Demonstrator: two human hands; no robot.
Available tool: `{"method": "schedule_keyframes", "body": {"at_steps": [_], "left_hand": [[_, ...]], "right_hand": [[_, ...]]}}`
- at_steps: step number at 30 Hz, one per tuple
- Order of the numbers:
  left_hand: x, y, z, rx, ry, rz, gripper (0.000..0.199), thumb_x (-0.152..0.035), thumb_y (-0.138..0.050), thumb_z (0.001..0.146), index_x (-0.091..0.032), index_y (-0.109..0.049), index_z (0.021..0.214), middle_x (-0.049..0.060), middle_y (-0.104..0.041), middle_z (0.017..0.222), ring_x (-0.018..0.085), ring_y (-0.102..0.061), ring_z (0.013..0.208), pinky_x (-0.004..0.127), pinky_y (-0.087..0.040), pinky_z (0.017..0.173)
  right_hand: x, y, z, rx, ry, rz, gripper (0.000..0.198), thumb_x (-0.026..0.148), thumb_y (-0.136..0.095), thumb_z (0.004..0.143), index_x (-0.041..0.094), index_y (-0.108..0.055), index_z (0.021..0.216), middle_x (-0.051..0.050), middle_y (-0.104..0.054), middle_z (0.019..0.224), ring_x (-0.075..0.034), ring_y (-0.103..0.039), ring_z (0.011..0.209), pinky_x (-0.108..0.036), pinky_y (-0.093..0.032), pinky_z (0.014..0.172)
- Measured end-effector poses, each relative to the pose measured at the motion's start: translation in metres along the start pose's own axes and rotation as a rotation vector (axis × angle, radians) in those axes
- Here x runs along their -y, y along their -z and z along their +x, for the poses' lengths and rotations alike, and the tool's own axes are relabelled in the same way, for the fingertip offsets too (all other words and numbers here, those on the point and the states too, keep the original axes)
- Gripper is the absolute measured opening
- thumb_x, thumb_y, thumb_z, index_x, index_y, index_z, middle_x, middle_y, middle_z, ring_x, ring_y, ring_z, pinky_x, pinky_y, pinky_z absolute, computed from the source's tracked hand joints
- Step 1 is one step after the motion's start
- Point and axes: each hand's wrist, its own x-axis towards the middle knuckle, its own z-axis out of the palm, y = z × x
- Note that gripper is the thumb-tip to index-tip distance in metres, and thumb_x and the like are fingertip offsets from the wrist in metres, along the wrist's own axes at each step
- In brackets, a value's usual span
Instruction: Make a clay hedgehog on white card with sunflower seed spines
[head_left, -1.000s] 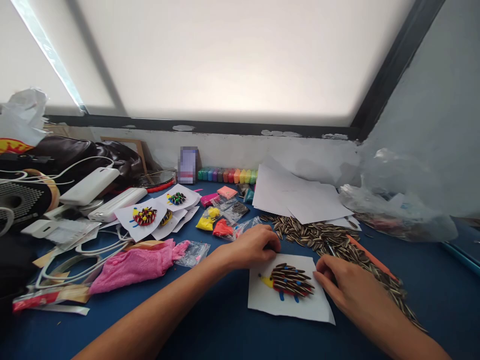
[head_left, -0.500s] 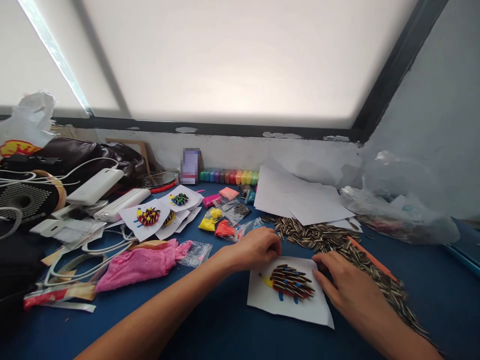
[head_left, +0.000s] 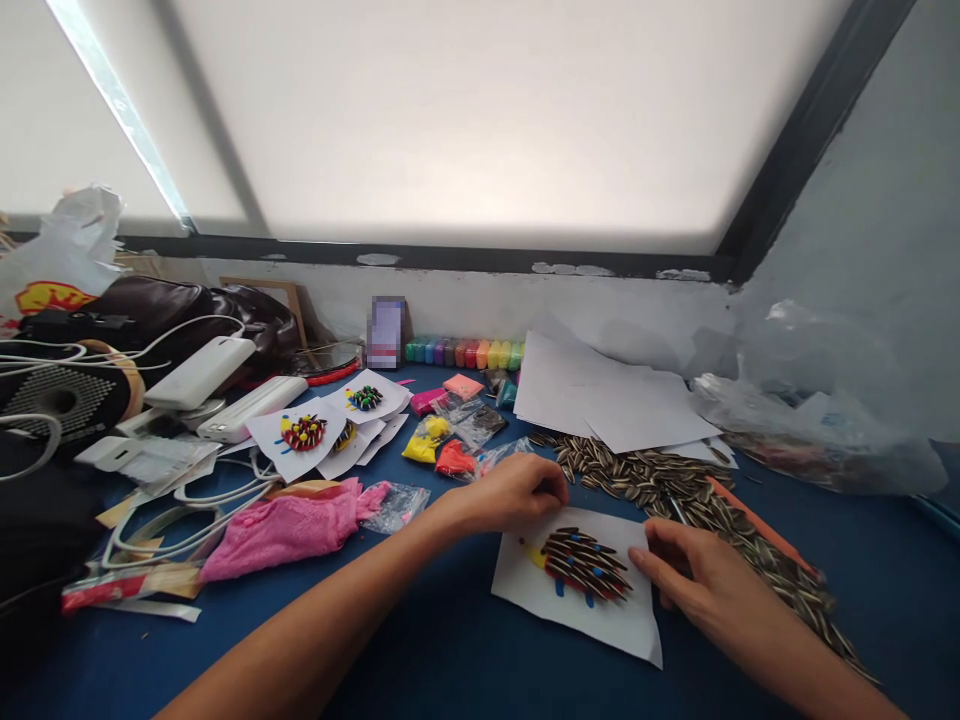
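A white sheet of paper (head_left: 525, 595) bears a hedgehog figure (head_left: 585, 565) with a yellow head, a red body stuck with striped sunflower seeds, blue dots and blue feet. At the paper's upper edge my left hand (head_left: 517, 495) is closed, its fingertips curled down and partly hidden. My right hand (head_left: 694, 570) pinches the right edge, thumb on top and fingers behind. Just beyond both hands spreads a long pile of loose sunflower seeds (head_left: 637, 475).
Bags of yellow clay (head_left: 427, 438) and red clay (head_left: 455, 460) lie left of the seeds. Farther left are finished hedgehog pictures (head_left: 274, 440), a pink cloth (head_left: 289, 530) and white cables. Blank sheets (head_left: 600, 385) and a plastic bag (head_left: 825, 450) stand at the back right.
The paper has tilted slightly, its right side shifting a little. My right hand has moved slightly right and now grips the edge with its fingers more behind it. My left hand stays at the top edge.
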Motion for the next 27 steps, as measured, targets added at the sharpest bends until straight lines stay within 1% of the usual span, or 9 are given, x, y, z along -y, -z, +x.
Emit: {"method": "schedule_keyframes", "body": {"at_steps": [3,8,13,18,20,24,25,27], "left_hand": [[0.002,-0.001,0.001,-0.005,-0.006,-0.021,0.021,-0.006,-0.052,0.074,-0.015,-0.069,0.084,0.002,-0.07,0.081,0.013,-0.06,0.071,0.021,-0.041,0.061],[0.006,-0.001,0.003,-0.007,-0.017,-0.073,0.02,-0.007,-0.053,0.074,-0.014,-0.07,0.084,0.003,-0.07,0.081,0.013,-0.06,0.071,0.022,-0.042,0.062],[0.006,0.0,0.003,0.013,0.015,-0.151,0.02,-0.009,-0.053,0.074,-0.013,-0.07,0.084,0.004,-0.07,0.081,0.014,-0.059,0.072,0.023,-0.043,0.063],[0.012,-0.001,0.003,0.009,0.002,-0.27,0.017,-0.009,-0.055,0.074,-0.012,-0.069,0.083,0.003,-0.068,0.08,0.013,-0.059,0.072,0.023,-0.043,0.064],[0.014,0.0,0.003,0.0,-0.004,-0.329,0.016,-0.009,-0.056,0.075,-0.013,-0.069,0.083,0.003,-0.068,0.081,0.013,-0.058,0.073,0.022,-0.043,0.064],[0.013,0.001,0.004,-0.039,0.002,-0.506,0.011,-0.014,-0.06,0.078,-0.013,-0.068,0.085,0.002,-0.067,0.079,0.011,-0.057,0.071,0.021,-0.043,0.065],[0.012,0.002,0.004,-0.076,0.003,-0.56,0.01,-0.016,-0.06,0.079,-0.012,-0.067,0.085,0.002,-0.067,0.079,0.011,-0.057,0.071,0.021,-0.043,0.065],[0.012,0.002,0.007,-0.211,-0.006,-0.657,0.01,-0.016,-0.059,0.082,-0.012,-0.066,0.086,0.003,-0.066,0.079,0.011,-0.058,0.072,0.022,-0.044,0.067]], "right_hand": [[-0.001,-0.002,0.0,0.043,-0.041,0.075,0.031,0.043,-0.043,0.091,0.024,-0.044,0.068,0.002,-0.055,0.061,-0.015,-0.057,0.054,-0.027,-0.042,0.052],[0.002,-0.006,0.0,0.045,-0.111,0.176,0.027,0.047,-0.045,0.088,0.025,-0.042,0.073,0.006,-0.048,0.05,-0.014,-0.051,0.046,-0.026,-0.037,0.05],[0.002,-0.009,0.002,0.13,-0.183,0.329,0.036,0.056,-0.053,0.078,0.022,-0.045,0.071,0.003,-0.052,0.059,-0.01,-0.044,0.044,-0.025,-0.032,0.046],[-0.001,-0.011,0.004,0.144,-0.219,0.42,0.039,0.059,-0.057,0.075,0.021,-0.049,0.07,0.004,-0.049,0.056,-0.009,-0.039,0.044,-0.025,-0.029,0.045],[-0.002,-0.01,0.004,0.159,-0.24,0.489,0.04,0.059,-0.06,0.073,0.02,-0.053,0.073,0.003,-0.052,0.058,-0.009,-0.04,0.045,-0.024,-0.03,0.045],[-0.003,-0.005,0.005,0.174,-0.285,0.587,0.042,0.06,-0.065,0.069,0.019,-0.061,0.079,-0.001,-0.06,0.066,-0.012,-0.051,0.052,-0.024,-0.039,0.048],[-0.004,-0.004,0.005,0.172,-0.297,0.599,0.041,0.059,-0.066,0.069,0.02,-0.063,0.082,-0.002,-0.062,0.068,-0.013,-0.054,0.054,-0.024,-0.041,0.048],[-0.004,-0.002,0.005,0.163,-0.31,0.632,0.04,0.056,-0.068,0.069,0.02,-0.067,0.086,-0.003,-0.065,0.069,-0.015,-0.058,0.056,-0.025,-0.045,0.049]]}}
